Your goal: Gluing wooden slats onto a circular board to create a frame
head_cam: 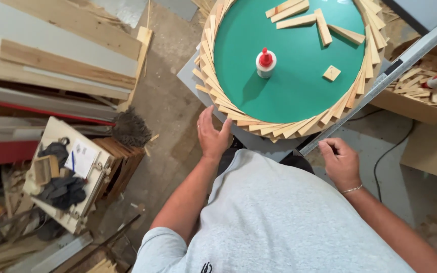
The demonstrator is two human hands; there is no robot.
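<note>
grey shirt (279, 217) nearest the lens. left hand (212, 135) open, fingers spread, flat against the wooden strip ring (259, 125) edging the green round tabletop (299, 81). right hand (341, 163) closed on the metal straightedge (380, 81). glue bottle (265, 62) upright mid-disc.

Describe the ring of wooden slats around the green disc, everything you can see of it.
The ring of wooden slats is built of short, pale, flat wood strips laid overlapping, each angled against the next like fanned scales. It runs along the edge of the round green disc; its top goes out of frame. A long metal bar lies across its right side. The left hand rests with fingertips at its lower left edge; the right hand is apart from it, by the bar's end.
</note>
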